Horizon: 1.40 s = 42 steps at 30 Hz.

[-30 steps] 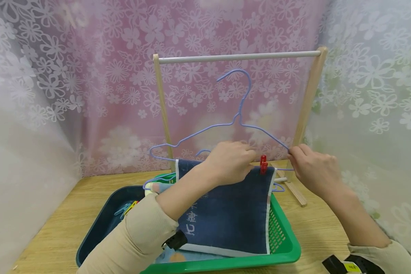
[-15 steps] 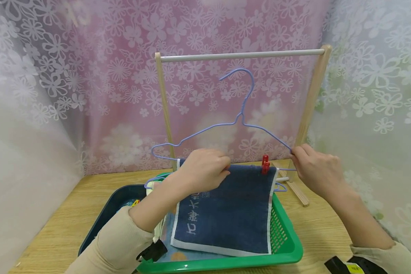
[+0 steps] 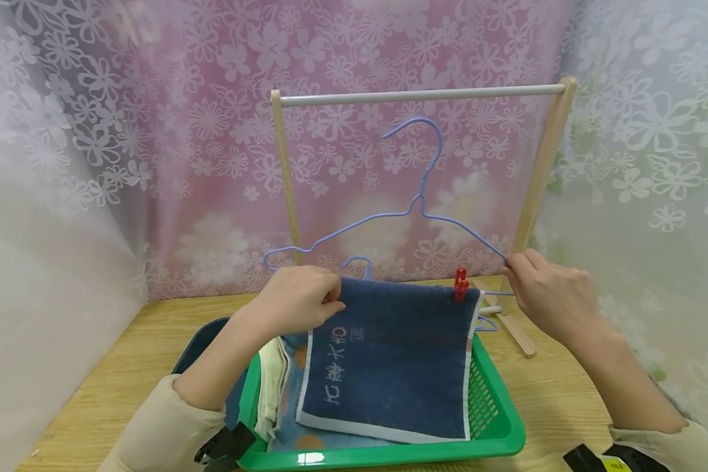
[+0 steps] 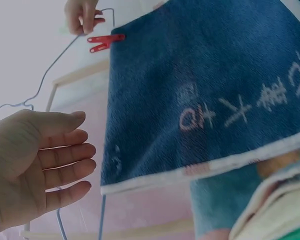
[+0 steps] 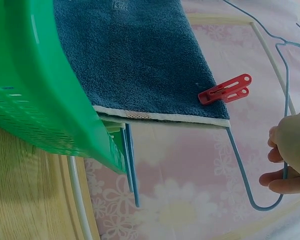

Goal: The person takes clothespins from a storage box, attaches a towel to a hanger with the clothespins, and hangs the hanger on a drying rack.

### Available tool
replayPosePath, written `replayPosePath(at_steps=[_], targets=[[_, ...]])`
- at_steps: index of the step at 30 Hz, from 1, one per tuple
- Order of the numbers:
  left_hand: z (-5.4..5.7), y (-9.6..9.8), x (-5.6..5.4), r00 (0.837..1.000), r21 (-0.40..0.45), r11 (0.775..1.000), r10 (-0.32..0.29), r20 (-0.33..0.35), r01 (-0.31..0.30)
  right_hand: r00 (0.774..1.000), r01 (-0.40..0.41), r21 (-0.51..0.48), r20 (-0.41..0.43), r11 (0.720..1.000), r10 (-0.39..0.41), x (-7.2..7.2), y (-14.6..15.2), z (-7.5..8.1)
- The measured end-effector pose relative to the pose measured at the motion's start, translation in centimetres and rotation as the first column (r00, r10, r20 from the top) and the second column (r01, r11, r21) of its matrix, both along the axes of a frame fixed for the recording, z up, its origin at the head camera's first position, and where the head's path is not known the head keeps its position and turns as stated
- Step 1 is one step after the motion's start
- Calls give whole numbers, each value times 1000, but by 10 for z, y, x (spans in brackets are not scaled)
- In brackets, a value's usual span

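A dark blue towel [image 3: 401,367] with white edging and pale characters hangs folded over the lower bar of a light-blue wire hanger [image 3: 421,196]. One red clothespin [image 3: 461,288] clips its upper right corner. My right hand [image 3: 551,298] pinches the hanger's right shoulder; in the right wrist view, its fingers [image 5: 285,185] curl round the wire. My left hand [image 3: 297,298] is at the towel's upper left corner in the head view. The left wrist view shows that hand [image 4: 45,165] with extended, relaxed fingers, apart from the towel and holding nothing.
Below the towel stands a green basket [image 3: 498,419] with folded cloths [image 3: 271,387] and more hangers [image 3: 487,324]. A dark tray [image 3: 212,331] lies left of it, partly hidden by my left arm. Behind rises a wooden rack with a white rod [image 3: 419,96].
My left hand has moved left along the towel's top edge, from near the clothespin to the left corner. The right hand keeps its grip on the hanger.
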<state>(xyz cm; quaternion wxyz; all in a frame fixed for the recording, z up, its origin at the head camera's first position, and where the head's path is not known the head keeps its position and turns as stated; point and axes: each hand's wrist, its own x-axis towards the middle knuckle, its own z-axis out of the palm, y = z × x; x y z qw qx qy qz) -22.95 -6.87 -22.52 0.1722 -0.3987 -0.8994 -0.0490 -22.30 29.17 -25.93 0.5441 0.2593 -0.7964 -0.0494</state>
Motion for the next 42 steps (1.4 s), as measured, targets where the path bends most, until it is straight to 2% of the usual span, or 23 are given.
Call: replayPosePath(at_steps=[7, 12, 17, 23, 27, 31, 37, 42], targets=[[-10, -20, -4, 997, 16, 998, 55, 52, -56, 999, 16, 0, 32, 1000, -16, 1, 2, -1], [-17, -43, -9, 986, 29, 992, 116, 123, -120, 999, 9, 7, 33, 1000, -9, 1, 3, -1], [-23, -69, -13, 967, 47, 981, 176, 182, -188, 1000, -1, 12, 24, 1000, 0, 0, 1, 0], [-27, -93, -18, 950, 65, 967, 228, 215, -247, 1000, -15, 4, 9, 1000, 15, -1, 1, 0], [-30, -107, -24, 929, 60, 950, 287, 233, -308, 1000, -12, 0, 13, 1000, 12, -1, 1, -2], [-35, -118, -31, 908, 31, 935, 336, 250, -354, 1000, -11, -5, 11, 1000, 12, -1, 2, -2], [-47, -128, -43, 890, -8, 922, 375, 259, -387, 1000, -7, -2, 14, 1000, 7, 0, 2, -1], [-57, -134, -55, 864, -42, 908, 410, 292, -417, 1000, -3, 4, 18, 1000, 3, 0, 1, 0]])
